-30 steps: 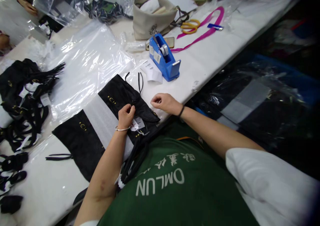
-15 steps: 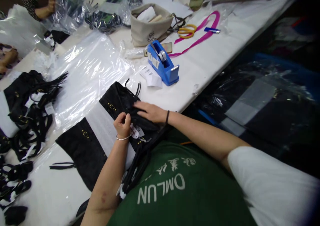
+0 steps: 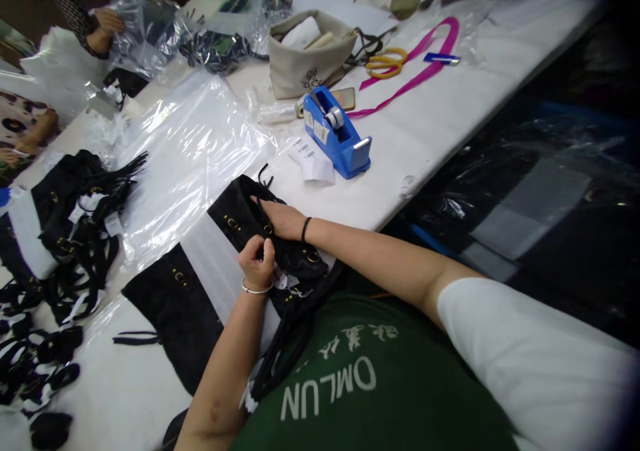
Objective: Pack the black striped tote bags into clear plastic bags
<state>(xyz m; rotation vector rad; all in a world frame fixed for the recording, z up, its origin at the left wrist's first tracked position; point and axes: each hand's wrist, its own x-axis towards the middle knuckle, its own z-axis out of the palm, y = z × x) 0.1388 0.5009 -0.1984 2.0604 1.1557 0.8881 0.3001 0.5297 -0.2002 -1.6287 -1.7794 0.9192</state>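
Observation:
A black suede bag (image 3: pixel 175 304) with small gold buckles lies flat on the white table (image 3: pixel 440 111), with a white foam sheet (image 3: pixel 213 258) wrapped across its middle. My left hand (image 3: pixel 257 262) is closed in a pinch on a black part at the bag's top edge, just above a white hang tag (image 3: pixel 280 280). My right hand (image 3: pixel 281 218) lies on the bag's right half, palm down and fingers stretched toward the left. Black straps hang off the table edge against my green apron.
A blue tape dispenser (image 3: pixel 337 131) and paper labels (image 3: pixel 313 161) sit beyond the bag. Clear plastic bags (image 3: pixel 185 151) lie to the left, a pile of black bags (image 3: pixel 65 231) at far left. A beige pouch (image 3: pixel 305 58), yellow scissors (image 3: pixel 385 61) and pink ribbon (image 3: pixel 425 44) are farther back. Another person's hands (image 3: pixel 107 21) work at top left.
My right hand moved left from the table beside the bag onto the bag's right half. My left hand kept its pinch at the bag's top edge. The view shifted slightly.

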